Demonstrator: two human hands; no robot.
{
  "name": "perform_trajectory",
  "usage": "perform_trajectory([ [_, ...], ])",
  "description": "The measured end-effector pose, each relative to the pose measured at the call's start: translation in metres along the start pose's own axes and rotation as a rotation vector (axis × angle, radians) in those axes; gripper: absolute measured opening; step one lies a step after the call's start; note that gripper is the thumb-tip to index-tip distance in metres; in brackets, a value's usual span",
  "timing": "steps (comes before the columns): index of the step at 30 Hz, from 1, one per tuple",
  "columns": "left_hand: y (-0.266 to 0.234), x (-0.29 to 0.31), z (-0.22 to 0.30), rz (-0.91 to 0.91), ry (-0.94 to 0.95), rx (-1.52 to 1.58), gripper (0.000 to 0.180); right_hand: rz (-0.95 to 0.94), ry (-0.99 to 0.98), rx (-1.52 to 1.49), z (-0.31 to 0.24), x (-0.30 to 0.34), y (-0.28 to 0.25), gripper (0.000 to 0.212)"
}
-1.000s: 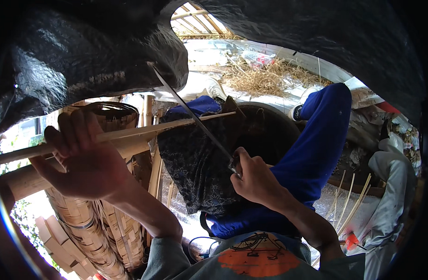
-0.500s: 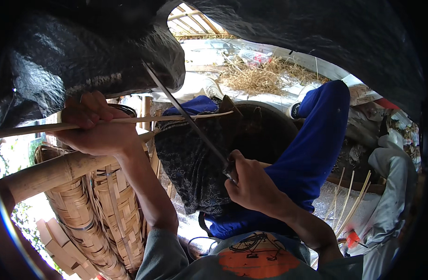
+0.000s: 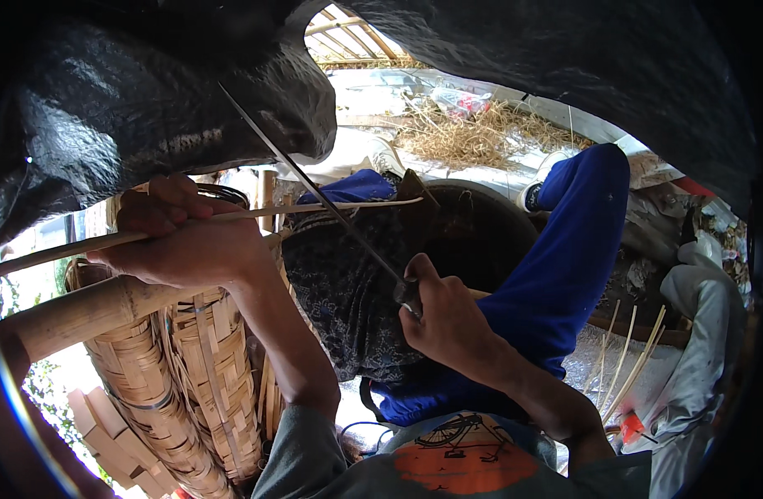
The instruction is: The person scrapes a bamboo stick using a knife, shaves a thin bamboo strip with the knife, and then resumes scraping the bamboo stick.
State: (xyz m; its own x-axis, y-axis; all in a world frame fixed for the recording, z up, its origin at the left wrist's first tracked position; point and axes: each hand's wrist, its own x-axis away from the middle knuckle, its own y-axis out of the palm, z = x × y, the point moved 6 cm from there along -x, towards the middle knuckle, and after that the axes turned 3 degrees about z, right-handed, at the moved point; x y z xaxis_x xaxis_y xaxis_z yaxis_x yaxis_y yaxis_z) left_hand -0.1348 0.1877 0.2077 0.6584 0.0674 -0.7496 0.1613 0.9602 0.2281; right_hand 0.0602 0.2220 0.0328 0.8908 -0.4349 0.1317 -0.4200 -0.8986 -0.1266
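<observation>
Head: strip (image 3: 273, 211) over dark cloth (image 3: 340, 308), straw (image 3: 465, 137) beyond

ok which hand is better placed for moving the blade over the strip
Probably the right hand: it grips the long, thin, grey metal blade at one end. The left hand is occupied holding the pale, narrow wooden strip that the blade crosses in view.

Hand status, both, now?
Left hand: closed, holding a thin pale strip.
Right hand: closed, gripping the handle of a long-bladed knife.
</observation>
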Motion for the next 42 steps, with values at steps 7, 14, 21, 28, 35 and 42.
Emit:
perform_trajectory([
  [7,-0.004,0.003,0.000,0.071,-0.010,-0.074,0.064,0.000,0.001,0.105,-0.007,-0.003,-0.005,0.042],
  [14,0.011,0.017,0.006,-0.016,0.005,0.024,0.060,-0.034,0.108,0.267,0.050,0.004,-0.008,0.042],
  [21,0.022,0.015,0.009,-0.092,0.044,0.049,0.058,-0.006,0.019,-0.007,-0.024,0.003,-0.028,0.036],
  [28,0.013,0.013,0.009,-0.033,-0.001,0.049,0.058,-0.045,0.097,0.010,0.002,0.000,-0.016,0.043],
  [35,0.018,0.013,0.006,-0.086,0.016,0.072,0.058,0.042,-0.058,0.010,-0.012,-0.001,-0.023,0.039],
  [42,0.015,0.011,0.008,-0.143,0.037,0.152,0.053,-0.019,0.043,-0.023,-0.029,-0.008,-0.055,0.032],
])
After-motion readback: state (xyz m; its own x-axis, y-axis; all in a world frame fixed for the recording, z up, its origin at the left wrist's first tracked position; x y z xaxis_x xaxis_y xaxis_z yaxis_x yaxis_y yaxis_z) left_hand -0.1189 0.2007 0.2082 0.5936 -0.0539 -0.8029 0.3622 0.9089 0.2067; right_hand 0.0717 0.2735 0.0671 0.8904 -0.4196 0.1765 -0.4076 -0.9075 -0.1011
